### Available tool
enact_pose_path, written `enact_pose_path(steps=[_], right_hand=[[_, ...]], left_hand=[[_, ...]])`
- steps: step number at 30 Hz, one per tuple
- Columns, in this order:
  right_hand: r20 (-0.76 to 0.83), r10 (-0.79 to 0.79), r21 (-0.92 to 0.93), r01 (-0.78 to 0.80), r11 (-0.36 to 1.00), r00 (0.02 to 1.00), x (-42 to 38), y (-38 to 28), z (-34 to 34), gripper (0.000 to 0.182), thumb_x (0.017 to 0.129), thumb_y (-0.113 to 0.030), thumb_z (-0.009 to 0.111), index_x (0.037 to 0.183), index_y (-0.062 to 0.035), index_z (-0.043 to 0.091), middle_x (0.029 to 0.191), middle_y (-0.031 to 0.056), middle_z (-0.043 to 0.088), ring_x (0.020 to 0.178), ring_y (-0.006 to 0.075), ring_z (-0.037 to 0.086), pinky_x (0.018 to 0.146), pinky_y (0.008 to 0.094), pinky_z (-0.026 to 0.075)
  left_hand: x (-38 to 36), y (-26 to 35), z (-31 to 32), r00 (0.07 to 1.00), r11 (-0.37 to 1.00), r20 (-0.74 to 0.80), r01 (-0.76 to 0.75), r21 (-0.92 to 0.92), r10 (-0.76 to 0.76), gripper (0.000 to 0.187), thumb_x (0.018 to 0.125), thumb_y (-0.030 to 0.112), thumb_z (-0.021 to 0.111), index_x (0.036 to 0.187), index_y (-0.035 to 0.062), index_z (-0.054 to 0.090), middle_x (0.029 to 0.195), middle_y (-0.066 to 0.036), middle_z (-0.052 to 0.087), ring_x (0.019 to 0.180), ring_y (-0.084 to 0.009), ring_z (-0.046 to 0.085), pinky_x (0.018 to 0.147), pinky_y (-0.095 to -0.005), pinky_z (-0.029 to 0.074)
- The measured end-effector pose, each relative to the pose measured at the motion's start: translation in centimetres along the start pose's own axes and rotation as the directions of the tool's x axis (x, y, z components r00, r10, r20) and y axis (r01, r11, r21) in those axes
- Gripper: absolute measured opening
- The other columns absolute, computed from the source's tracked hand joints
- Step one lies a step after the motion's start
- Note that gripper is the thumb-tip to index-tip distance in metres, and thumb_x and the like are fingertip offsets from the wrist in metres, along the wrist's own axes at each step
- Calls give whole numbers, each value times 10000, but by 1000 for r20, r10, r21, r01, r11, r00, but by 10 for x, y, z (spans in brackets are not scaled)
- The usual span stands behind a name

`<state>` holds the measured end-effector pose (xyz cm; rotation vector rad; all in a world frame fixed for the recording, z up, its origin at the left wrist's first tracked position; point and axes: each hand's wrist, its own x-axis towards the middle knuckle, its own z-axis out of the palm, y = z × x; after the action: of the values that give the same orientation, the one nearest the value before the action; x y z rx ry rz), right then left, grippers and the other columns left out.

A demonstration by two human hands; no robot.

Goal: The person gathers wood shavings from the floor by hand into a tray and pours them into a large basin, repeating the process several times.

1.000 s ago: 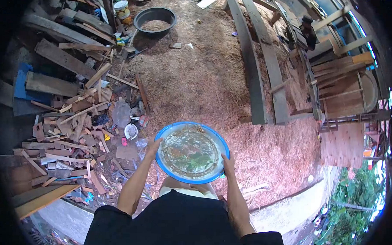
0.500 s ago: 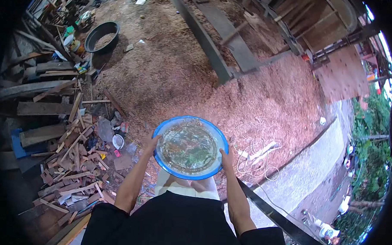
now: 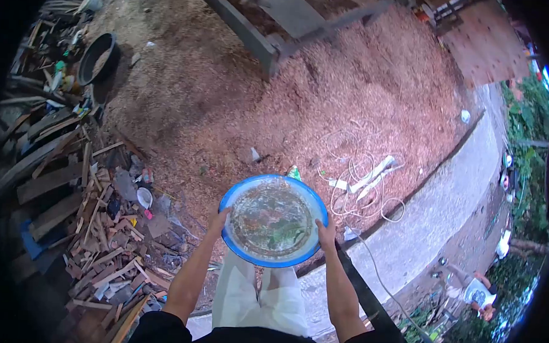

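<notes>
A round, shallow basin [image 3: 270,251] with a blue rim and a stained, mottled grey-green middle is held out in front of my body. My left hand [image 3: 218,221] grips its left rim, the thumb lying over the edge. On the opposite side, my right hand [image 3: 327,232] clasps the right rim in the same way. Fingers beneath the rim are hidden in both hands. Sawdust and wood shavings [image 3: 227,145] cover the ground past the basin. Just beyond its far rim lies a small green-and-white scrap [image 3: 294,173].
Scrap wood [image 3: 111,262] is heaped on the left, near a black tub [image 3: 99,59]. A pale cord [image 3: 346,201] lies coiled at right beside a concrete strip [image 3: 431,195]. A wooden frame [image 3: 243,28] stands ahead. Another person [image 3: 477,295] is at the lower right.
The view has turned rightward, so the tub and wood heap sit further left. The basin appears slightly lower and further right, still in both hands. More of my white trousers shows.
</notes>
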<state>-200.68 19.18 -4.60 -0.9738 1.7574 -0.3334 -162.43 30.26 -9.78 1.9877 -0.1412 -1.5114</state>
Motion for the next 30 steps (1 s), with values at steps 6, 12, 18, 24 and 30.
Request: enact_pose_path(steps=[6, 12, 18, 24, 30], right_hand=[[-61, 10, -138, -18, 990, 998, 75, 74, 12, 743, 855, -260, 684, 1431, 94, 377, 1419, 264, 469, 1281, 331, 497, 1078, 390, 374], [-114, 3, -65, -10, 998, 993, 175, 119, 59, 729, 868, -246, 671, 1457, 53, 365, 1406, 230, 502, 1283, 310, 499, 1085, 373, 363], [-72, 51, 162, -38, 986, 996, 297, 162, 98, 685, 903, -147, 644, 1466, 77, 324, 1442, 236, 457, 1308, 309, 476, 1091, 365, 355], [-119, 55, 201, -31, 979, 991, 310, 246, 126, 681, 940, -121, 604, 1504, 46, 262, 1531, 204, 338, 1383, 291, 372, 1129, 366, 297], [-100, 205, 514, -126, 849, 974, 181, 217, 104, 684, 953, -156, 609, 1508, 41, 262, 1516, 194, 357, 1334, 295, 421, 1103, 384, 340]], left_hand=[[86, -49, 52, 1000, 996, 18, 13, -89, -12, 562, 863, 197, 641, 1387, 54, 496, 1263, -150, 605, 1110, -255, 598, 965, -377, 468], [185, -51, 84, 999, 997, -53, 5, -71, -8, 602, 844, 229, 667, 1388, 42, 491, 1265, -159, 606, 1119, -276, 598, 967, -386, 470], [329, -86, 139, 998, 996, 7, 68, -55, -68, 689, 828, 231, 686, 1441, 45, 432, 1329, -172, 564, 1162, -286, 578, 984, -396, 467], [350, -149, 160, 999, 995, -47, 7, -99, -12, 710, 848, 208, 662, 1475, 47, 368, 1373, -178, 517, 1210, -290, 541, 1002, -409, 457], [240, -163, 111, 1000, 1000, 11, 23, 4, -23, 709, 849, 184, 671, 1476, 36, 374, 1368, -185, 534, 1216, -283, 547, 1041, -377, 426]])
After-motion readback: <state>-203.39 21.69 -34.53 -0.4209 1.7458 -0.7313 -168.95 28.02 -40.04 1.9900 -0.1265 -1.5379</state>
